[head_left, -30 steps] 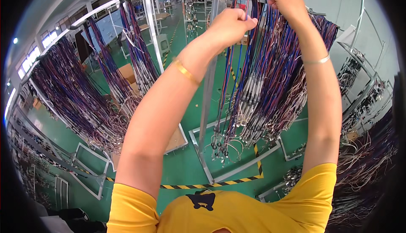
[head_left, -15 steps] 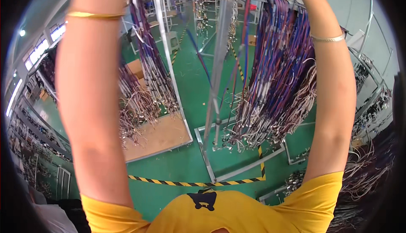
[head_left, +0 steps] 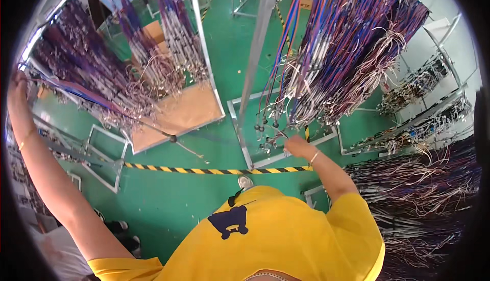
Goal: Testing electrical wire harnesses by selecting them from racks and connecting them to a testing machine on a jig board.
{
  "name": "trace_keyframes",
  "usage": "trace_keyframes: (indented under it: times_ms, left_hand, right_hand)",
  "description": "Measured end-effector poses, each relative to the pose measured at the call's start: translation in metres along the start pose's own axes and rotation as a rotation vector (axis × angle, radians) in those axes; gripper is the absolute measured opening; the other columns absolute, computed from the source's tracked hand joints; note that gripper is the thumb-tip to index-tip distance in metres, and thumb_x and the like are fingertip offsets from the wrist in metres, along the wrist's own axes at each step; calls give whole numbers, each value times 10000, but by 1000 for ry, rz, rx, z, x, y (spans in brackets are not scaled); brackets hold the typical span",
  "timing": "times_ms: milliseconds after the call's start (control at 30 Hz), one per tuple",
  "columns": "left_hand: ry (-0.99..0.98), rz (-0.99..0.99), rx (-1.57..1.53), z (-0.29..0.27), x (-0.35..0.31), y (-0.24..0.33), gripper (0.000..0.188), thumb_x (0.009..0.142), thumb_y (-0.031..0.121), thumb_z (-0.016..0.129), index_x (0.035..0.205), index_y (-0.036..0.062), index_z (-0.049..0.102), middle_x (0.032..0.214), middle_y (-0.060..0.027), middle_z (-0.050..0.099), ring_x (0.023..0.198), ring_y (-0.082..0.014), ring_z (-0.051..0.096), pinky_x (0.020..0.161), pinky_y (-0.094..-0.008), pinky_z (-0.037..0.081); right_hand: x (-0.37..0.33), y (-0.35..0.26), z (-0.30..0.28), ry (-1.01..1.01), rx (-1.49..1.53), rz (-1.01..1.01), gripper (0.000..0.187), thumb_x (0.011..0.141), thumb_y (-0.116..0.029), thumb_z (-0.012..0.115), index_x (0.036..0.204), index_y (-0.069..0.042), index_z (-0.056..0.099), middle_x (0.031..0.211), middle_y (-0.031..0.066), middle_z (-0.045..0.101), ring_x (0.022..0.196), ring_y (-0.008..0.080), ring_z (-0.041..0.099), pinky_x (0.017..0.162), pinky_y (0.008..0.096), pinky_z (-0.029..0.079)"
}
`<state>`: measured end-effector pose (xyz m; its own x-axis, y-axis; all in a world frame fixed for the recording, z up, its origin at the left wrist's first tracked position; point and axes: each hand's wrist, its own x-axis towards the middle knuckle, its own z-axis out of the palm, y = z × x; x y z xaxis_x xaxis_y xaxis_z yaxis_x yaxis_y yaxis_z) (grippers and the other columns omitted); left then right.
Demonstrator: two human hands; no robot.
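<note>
My left hand (head_left: pixel 19 89) is stretched far out to the left, closed around the upper end of a blue and purple wire harness (head_left: pixel 94 96). The harness swings out to the right, and its dark connector (head_left: pixel 173 138) and thin lower end hang over the floor. My right hand (head_left: pixel 298 147) is low in front of me, with fingers closed at the lower tips of a few wire harnesses (head_left: pixel 270 102). These hang at the left side of a thick bundle of blue, red and purple harnesses (head_left: pixel 332 51). The fingertips are partly hidden among the wire ends.
A metal rack post (head_left: pixel 258 51) rises in front of me from a floor frame (head_left: pixel 250 151). More harnesses (head_left: pixel 81 51) hang at the left above a brown board (head_left: pixel 178 120). Yellow-black tape (head_left: pixel 214 170) crosses the green floor. Further bundles (head_left: pixel 418 184) are at the right.
Both hands have come down from overhead. My left hand has swung far left with a wire harness; my right hand has dropped to the bundle's lower ends. The view has tilted downward.
</note>
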<state>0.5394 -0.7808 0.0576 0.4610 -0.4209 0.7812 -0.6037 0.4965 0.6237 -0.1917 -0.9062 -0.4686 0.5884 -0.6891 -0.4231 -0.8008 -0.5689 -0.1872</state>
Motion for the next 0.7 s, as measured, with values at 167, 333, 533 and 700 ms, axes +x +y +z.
trace_keyframes:
  times_ms: [167,333,533,700]
  left_hand:
    - [124,-573,-188,-101,-96,18,389,947,114,498,1327,33,516,731,100,496,484,-11,287,431,-189,191]
    - [94,-780,-61,-149,-252,75,368,885,157,546,1231,44,595,686,113,427,454,-7,245,405,-208,141]
    - [7,-588,299,-186,-351,197,165,840,80,600,967,45,699,619,91,492,485,-8,334,426,-189,223]
    - [110,-385,413,-301,-395,260,98,801,-44,629,892,-11,647,657,42,573,562,3,417,494,-189,301]
  right_hand:
    - [-11,-97,-125,814,555,-325,210,904,-183,532,846,-38,671,818,151,648,842,302,626,772,423,486]
    - [-20,-293,-251,424,829,-424,221,955,-168,526,873,-24,672,589,13,572,576,94,544,562,272,432]
    - [-128,-573,-261,119,1242,-1242,286,925,-179,581,1087,54,623,607,-70,419,499,4,315,438,177,249]
    - [-167,-783,-186,-286,660,-1391,174,829,-172,713,872,-13,657,580,-55,517,472,20,365,459,230,320]
